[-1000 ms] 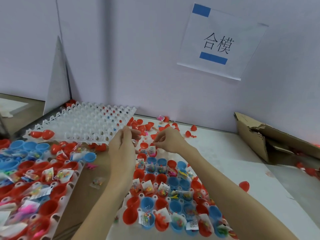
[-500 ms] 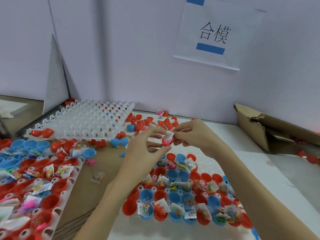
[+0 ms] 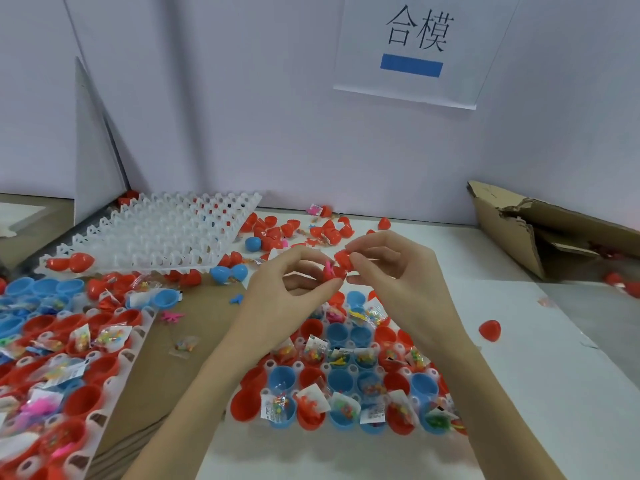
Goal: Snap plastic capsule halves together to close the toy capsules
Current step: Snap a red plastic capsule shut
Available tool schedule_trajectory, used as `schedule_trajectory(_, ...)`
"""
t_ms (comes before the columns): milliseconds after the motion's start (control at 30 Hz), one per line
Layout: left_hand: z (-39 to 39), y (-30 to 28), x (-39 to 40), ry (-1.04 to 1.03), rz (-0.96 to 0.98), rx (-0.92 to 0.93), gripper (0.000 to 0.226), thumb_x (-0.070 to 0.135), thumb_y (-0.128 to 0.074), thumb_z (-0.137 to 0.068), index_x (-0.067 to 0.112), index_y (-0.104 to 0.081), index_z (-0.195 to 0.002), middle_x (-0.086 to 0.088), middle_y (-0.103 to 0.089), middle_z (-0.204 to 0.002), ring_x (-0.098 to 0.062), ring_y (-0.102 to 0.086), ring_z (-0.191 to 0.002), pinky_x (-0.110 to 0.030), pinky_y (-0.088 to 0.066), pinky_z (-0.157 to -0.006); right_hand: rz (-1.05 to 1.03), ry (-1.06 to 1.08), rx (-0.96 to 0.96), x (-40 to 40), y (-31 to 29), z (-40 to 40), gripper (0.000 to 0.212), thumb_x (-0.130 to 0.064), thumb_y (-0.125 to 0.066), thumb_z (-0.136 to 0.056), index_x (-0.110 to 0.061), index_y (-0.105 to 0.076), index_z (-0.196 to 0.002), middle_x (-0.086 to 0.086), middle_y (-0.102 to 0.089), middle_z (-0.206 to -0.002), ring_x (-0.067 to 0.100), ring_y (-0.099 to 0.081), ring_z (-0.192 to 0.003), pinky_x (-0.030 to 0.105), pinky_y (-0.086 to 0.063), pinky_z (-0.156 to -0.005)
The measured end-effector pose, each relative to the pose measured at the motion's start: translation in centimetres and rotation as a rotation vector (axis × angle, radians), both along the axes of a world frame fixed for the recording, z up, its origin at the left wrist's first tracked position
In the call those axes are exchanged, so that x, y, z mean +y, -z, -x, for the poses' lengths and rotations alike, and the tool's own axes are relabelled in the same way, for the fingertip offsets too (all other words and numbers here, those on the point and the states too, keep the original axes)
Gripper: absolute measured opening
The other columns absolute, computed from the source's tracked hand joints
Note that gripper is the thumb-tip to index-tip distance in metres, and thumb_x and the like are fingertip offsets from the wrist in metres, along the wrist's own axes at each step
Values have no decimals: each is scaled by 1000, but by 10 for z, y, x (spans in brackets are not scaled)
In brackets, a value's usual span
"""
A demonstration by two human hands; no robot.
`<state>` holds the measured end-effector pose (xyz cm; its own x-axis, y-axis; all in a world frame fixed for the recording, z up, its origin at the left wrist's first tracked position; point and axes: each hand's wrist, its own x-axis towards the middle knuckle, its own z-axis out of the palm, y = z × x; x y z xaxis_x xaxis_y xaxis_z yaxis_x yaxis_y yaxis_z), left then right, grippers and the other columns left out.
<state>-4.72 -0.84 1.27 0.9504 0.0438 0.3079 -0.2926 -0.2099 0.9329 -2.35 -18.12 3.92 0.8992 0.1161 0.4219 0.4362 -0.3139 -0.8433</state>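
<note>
Two hands meet over the middle of the table, and between them sits one red capsule (image 3: 337, 266). The right hand (image 3: 398, 271) pinches the upper red half between thumb and curled fingers; the left hand (image 3: 287, 282) pinches the lower half from below, thumb against fingertip. A bit of pink toy (image 3: 328, 269) pokes out at the seam, so by the look of it the halves are lined up but not yet snapped home (that sliver may need tucking in first).

Directly beneath the hands lies the near tray (image 3: 313, 367), its cups holding open red and blue halves, most loaded with little packets of toys. None of those look capped, so that whole tray seems to be waiting. To the left, a second tray (image 3: 114, 355) is packed the same way, open halves and packets all over it.

Farther back on the left an empty white tray (image 3: 156, 233) rests tilted, with a red capsule (image 3: 71, 262) sitting on its near corner. Loose red halves (image 3: 298, 230) scatter along the far edge, a blue capsule (image 3: 228, 273) lies by the white tray's right corner, and one red piece (image 3: 489, 330) sits alone to the right. A torn cardboard box (image 3: 512, 230) stands at far right.

My read: very early going, one capsule in hand and dozens left.
</note>
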Motion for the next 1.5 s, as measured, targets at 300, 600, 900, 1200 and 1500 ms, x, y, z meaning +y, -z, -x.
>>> schedule_trajectory(300,2,-5,5,61,193,62,19,26,-72,-96,21,-76,-114,4,-79,-107,-15,-76,-99,-26,-60,-92,-63,-12,-1,9,8,5,19,-21,-71,-94,-24,-75,-112,-15,-74,-103,0,-70,-96,12,-55,-82)
schedule_trajectory(600,-1,-1,6,35,402,146,34,31,-80,-76,13,-78,-104,-5,-79,-101,-22,-76,-99,-35,-61,-89,-90,-39,-31,17,13,9,19,-20,-71,-93,-22,-74,-112,-13,-74,-103,-1,-69,-97,10,-53,-81)
schedule_trajectory(900,-1,-5,11,173,492,131,26,24,-66,-98,12,-77,-118,-8,-77,-116,-23,-72,-112,-34,-57,-101,-71,-26,-94,17,10,11,20,-17,-70,-94,-22,-73,-114,-13,-74,-105,1,-69,-100,11,-53,-84)
schedule_trajectory(1200,1,-4,1,-27,170,-145,30,12,-83,-84,14,-76,-114,7,-79,-101,-13,-76,-96,-21,-59,-87,-136,-32,-97,16,8,13,20,-18,-67,-95,-16,-74,-115,-7,-75,-104,6,-71,-100,18,-56,-88)
schedule_trajectory(1500,4,-5,-3,-96,139,-265,28,17,-86,-82,14,-78,-109,9,-79,-97,-14,-76,-92,-21,-60,-83,-273,-33,-96,18,8,15,21,-25,-69,-91,-18,-75,-109,-12,-76,-97,7,-72,-97,13,-55,-81)
